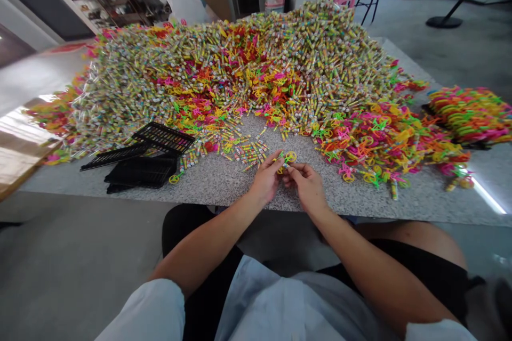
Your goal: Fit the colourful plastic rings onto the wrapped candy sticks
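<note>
Just above the front edge of the table, my two hands are close together. A small plastic toy (290,157) with a yellow ring and a green part sits between their fingertips. My left hand (265,180) pinches it from the left. The thumb and fingers of my right hand (309,185) close on its lower end, which the fingers partly hide. Left of my hands lie several slim, colourful printed tubes (250,153) on the speckled tabletop. A green and yellow toy (174,178) lies beside the black trays.
Black slotted trays (141,171) are stacked at the left front. A large mound of wrapped tubes (320,48) covers the back, mixed with bright plastic toys. More loose toys (376,144) are heaped at right, near a filled rack (472,112). The table (216,184) ends before my lap.
</note>
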Tool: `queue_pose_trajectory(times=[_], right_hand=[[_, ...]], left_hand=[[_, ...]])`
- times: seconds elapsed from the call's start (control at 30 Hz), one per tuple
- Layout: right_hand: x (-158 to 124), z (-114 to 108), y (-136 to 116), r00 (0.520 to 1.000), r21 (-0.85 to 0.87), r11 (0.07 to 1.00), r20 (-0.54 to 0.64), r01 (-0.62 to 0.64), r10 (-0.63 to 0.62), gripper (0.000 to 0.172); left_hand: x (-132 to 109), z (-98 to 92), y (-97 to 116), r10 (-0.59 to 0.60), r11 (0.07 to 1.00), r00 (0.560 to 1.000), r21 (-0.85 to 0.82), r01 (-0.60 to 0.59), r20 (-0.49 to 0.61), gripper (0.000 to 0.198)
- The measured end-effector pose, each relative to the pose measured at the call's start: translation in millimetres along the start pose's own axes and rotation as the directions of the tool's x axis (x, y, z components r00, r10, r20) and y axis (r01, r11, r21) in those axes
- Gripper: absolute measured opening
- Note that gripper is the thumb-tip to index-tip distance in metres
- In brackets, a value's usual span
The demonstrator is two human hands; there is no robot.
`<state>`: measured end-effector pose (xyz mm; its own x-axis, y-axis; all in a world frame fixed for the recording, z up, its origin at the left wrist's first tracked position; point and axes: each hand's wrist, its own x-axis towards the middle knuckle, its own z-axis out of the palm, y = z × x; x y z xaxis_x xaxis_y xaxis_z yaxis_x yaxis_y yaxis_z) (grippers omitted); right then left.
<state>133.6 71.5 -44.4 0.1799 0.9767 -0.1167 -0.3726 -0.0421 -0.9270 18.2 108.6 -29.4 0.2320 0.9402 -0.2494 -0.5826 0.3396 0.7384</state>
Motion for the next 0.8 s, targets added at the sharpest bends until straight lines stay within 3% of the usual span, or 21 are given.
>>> queue_pose_trajectory(times=[0.3,0.4,0.47,0.63,0.7,0.8], right_hand=[[-1,0,-3,1.0,-0.032,1.0,-0.016,0.002,-0.002,0.038],[1,-2,-8,1.0,-0.072,0.997,0.023,0.009,-0.008,0.035],[3,-7,-12,0.997,-0.196,0.979,0.066,0.051,-0.039,0.033],[8,-23,-16,0.947,-0.574,0.754,0.22,0.319,-0.233,0.023],[9,-28,-16,0.91,-0.625,0.664,0.312,0.412,-0.271,0.019],[10,-31,-16,0.854,-0.63,0.581,0.433,0.516,-0.288,0.019]], left_hand=[[2,-2.5,-3,-0.002,1.0,0.992,-0.023,-0.001,-0.13,0.036],[0,-3.5,-2,0.068,0.996,0.991,0.065,-0.061,-0.115,0.032],[-1,-4.5,0,0.104,0.98,0.991,0.18,-0.088,-0.081,0.026],[-1,-7.8,12,0.152,0.869,0.988,0.476,-0.135,0.002,0.02],[1,-9.6,21,0.116,0.832,0.992,0.541,-0.126,0.053,0.027],[5,-14.4,31,0.082,0.778,0.989,0.612,-0.143,0.127,0.021]])
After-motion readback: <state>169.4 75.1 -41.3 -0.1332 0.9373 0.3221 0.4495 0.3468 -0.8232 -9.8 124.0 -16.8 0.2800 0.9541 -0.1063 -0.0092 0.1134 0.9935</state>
